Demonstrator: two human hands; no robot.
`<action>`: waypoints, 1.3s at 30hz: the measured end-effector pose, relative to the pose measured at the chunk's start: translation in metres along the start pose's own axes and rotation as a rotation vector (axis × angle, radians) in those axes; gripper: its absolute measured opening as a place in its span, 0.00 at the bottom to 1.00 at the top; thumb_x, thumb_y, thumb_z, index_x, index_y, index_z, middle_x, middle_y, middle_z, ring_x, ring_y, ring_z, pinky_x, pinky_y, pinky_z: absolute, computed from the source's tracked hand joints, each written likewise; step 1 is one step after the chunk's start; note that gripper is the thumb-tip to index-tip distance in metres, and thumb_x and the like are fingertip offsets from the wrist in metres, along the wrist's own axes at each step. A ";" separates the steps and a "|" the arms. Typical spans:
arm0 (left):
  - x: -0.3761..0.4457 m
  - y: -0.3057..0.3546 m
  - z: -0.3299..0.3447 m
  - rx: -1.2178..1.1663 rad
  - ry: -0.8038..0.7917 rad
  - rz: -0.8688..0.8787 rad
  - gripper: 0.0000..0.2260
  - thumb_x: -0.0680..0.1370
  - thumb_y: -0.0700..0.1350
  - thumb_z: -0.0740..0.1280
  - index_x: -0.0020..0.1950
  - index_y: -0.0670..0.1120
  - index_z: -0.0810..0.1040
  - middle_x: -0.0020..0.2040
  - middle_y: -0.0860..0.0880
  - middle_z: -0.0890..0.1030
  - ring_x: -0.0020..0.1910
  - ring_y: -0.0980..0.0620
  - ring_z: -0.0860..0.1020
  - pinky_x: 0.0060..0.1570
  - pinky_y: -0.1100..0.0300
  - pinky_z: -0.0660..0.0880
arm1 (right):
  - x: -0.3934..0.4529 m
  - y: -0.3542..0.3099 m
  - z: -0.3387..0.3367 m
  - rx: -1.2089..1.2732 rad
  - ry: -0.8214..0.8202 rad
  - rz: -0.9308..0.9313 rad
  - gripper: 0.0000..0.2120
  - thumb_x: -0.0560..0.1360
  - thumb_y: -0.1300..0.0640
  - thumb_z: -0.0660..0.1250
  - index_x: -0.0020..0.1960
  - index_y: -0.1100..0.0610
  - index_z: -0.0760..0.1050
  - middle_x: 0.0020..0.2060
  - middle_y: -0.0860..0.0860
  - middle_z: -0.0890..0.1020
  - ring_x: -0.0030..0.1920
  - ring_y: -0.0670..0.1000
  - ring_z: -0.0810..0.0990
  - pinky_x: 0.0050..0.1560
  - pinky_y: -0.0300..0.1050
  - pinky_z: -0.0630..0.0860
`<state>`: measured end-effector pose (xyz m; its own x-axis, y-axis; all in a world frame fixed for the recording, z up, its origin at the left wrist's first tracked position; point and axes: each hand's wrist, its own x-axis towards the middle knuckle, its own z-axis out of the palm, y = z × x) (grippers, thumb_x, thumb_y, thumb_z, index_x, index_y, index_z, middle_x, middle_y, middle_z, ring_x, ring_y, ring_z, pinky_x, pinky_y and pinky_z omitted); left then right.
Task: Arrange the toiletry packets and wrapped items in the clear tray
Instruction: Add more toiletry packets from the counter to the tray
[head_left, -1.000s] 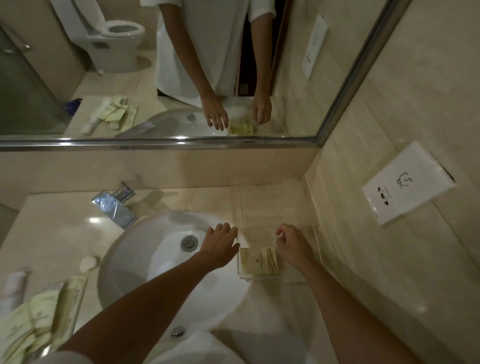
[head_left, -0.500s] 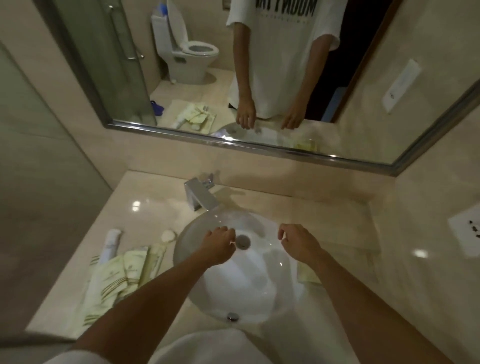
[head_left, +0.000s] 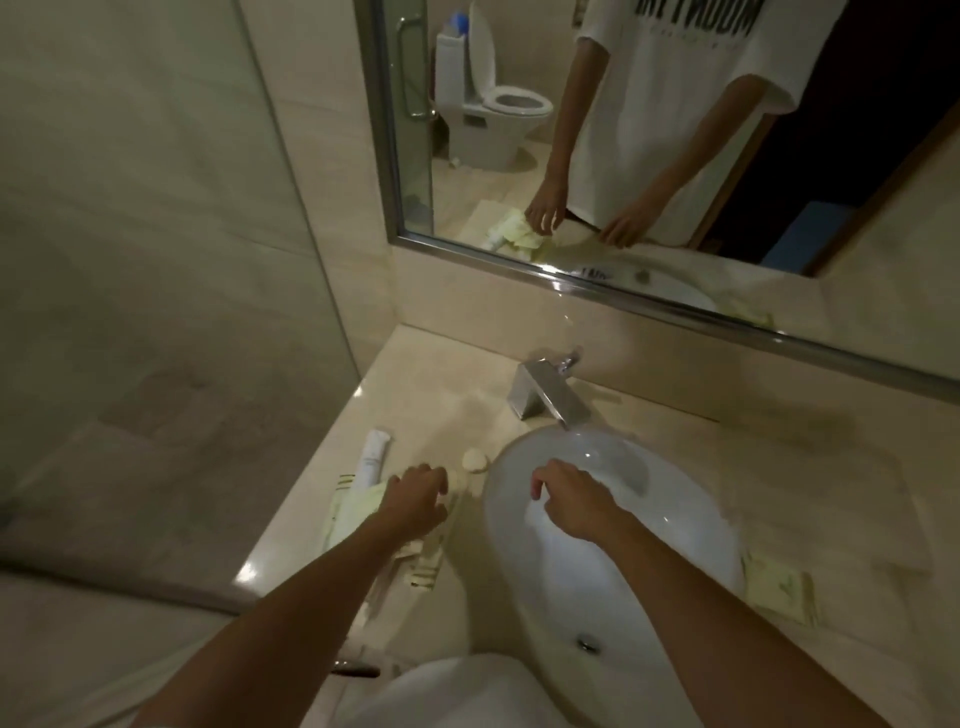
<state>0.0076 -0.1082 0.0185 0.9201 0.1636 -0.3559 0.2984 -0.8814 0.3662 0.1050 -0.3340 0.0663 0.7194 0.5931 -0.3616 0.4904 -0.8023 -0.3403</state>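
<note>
With fingers curled over the pale-yellow flat paper toiletry packets (head_left: 363, 512) at nine o'clock, the left hand (head_left: 415, 501) risks nudging the small round white soap (head_left: 475, 460) into the white oval basin (head_left: 675, 499), while the right hand (head_left: 574, 501) hangs loosely curled, empty.

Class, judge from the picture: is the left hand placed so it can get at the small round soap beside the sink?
Probably yes: the left hand hovers just short of the round soap, with nothing between them.

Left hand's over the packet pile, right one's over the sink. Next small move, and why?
Probably lower the left hand and pinch one packet from the pile of packets left of the sink. The hand is right over them with nothing visibly held, while the right hand hangs over the basin holding nothing; some packets already lie on the right.
</note>
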 end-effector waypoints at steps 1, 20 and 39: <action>-0.003 -0.013 -0.001 0.006 0.004 -0.013 0.15 0.72 0.48 0.68 0.57 0.47 0.72 0.57 0.46 0.75 0.59 0.45 0.72 0.56 0.50 0.69 | 0.004 -0.011 0.002 -0.012 -0.015 -0.007 0.12 0.75 0.68 0.60 0.49 0.52 0.75 0.48 0.48 0.72 0.47 0.50 0.74 0.38 0.39 0.68; -0.013 -0.091 0.005 0.156 -0.005 -0.012 0.36 0.70 0.54 0.71 0.72 0.47 0.59 0.66 0.44 0.70 0.63 0.43 0.69 0.62 0.48 0.68 | 0.033 -0.096 0.053 0.147 -0.100 0.092 0.12 0.73 0.66 0.58 0.46 0.52 0.74 0.48 0.53 0.77 0.47 0.54 0.77 0.46 0.46 0.74; 0.000 -0.085 -0.024 -0.415 0.007 -0.245 0.12 0.70 0.48 0.74 0.51 0.47 0.81 0.50 0.49 0.81 0.50 0.48 0.79 0.55 0.49 0.73 | 0.037 -0.098 0.044 0.126 0.000 0.118 0.08 0.78 0.53 0.60 0.50 0.55 0.77 0.47 0.55 0.81 0.46 0.56 0.79 0.45 0.47 0.76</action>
<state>-0.0115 -0.0223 0.0076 0.8112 0.3485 -0.4695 0.5814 -0.5657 0.5847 0.0619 -0.2302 0.0482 0.7679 0.4956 -0.4057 0.3374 -0.8514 -0.4016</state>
